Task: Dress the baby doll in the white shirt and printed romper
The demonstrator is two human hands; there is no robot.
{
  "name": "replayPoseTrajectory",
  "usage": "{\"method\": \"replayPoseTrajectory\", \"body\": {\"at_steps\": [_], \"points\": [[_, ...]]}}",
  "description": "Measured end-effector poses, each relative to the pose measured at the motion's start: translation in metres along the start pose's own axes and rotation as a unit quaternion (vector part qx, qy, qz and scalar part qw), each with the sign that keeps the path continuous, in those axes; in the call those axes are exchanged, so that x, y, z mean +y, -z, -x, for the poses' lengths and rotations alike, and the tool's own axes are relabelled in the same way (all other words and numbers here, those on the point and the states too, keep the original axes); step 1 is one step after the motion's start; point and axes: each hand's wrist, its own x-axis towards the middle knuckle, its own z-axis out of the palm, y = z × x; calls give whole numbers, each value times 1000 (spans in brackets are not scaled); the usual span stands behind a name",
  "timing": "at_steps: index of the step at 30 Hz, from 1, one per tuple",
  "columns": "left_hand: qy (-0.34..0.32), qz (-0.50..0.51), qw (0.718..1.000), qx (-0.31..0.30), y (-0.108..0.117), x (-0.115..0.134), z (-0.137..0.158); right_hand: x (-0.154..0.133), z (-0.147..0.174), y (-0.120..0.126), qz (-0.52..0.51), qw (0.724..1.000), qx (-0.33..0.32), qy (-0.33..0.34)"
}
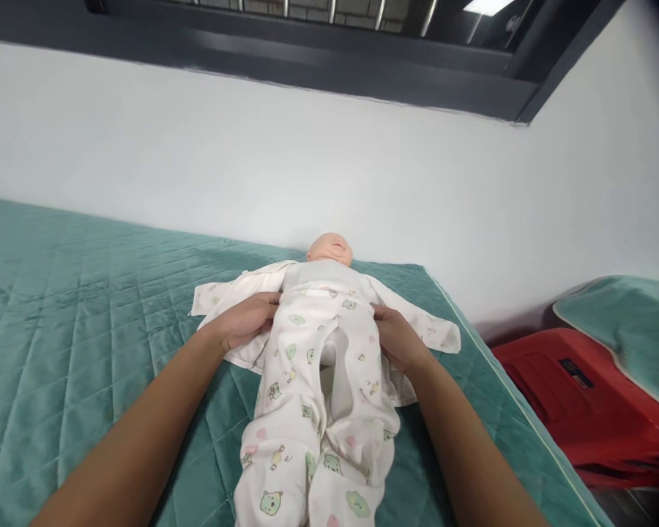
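A baby doll (329,249) lies on its back, its head toward the wall. Split-crotch baby pants (299,344), white with small animal prints, cover its legs and reach up to its belly. Beneath the body a white baby shirt (431,331) is spread with both sleeves out to the sides. My left hand (251,319) is closed at the left side of the waistband, fingertips partly hidden by cloth. On the opposite side my right hand (398,338) grips the waistband edge, its fingers partly tucked behind the fabric. The doll's arms cannot be made out.
A green quilted cover (99,322) lies under the doll, its edge running down the right side. Beyond that edge are a red plastic stool (576,395) and another green cloth (631,322). A white wall (225,154) and dark window frame (318,62) stand behind.
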Motion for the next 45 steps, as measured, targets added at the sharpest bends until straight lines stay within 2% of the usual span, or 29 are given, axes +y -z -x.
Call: {"method": "replayPoseTrajectory", "body": {"at_steps": [8,12,15,19,23,27,30,33,38,42,45], "points": [[5,-59,998,17,7,-2,-1,-1,-1,3,79,996,29,14],[-19,-101,994,32,11,-2,0,-8,0,5,163,982,88,24],[-48,-122,989,70,15,-5,-2,-16,3,4,232,961,143,46],[-89,-123,981,120,18,-9,-7,-24,8,-3,237,949,182,96],[-91,-109,983,116,19,-12,-10,-29,12,-11,145,968,150,136],[-68,-113,987,88,17,-12,-9,-29,13,-13,81,982,100,142],[-112,-188,967,131,14,-12,-9,-28,12,-11,67,985,73,141],[-193,-252,934,165,11,-11,-9,-26,9,-8,68,985,49,149],[-308,-252,907,141,6,-9,-8,-26,3,-4,106,976,13,187],[-308,-270,906,111,7,-7,-8,-28,-2,1,156,965,-30,210],[-292,-275,909,112,7,-5,-7,-29,-4,5,176,956,-56,229]]}}
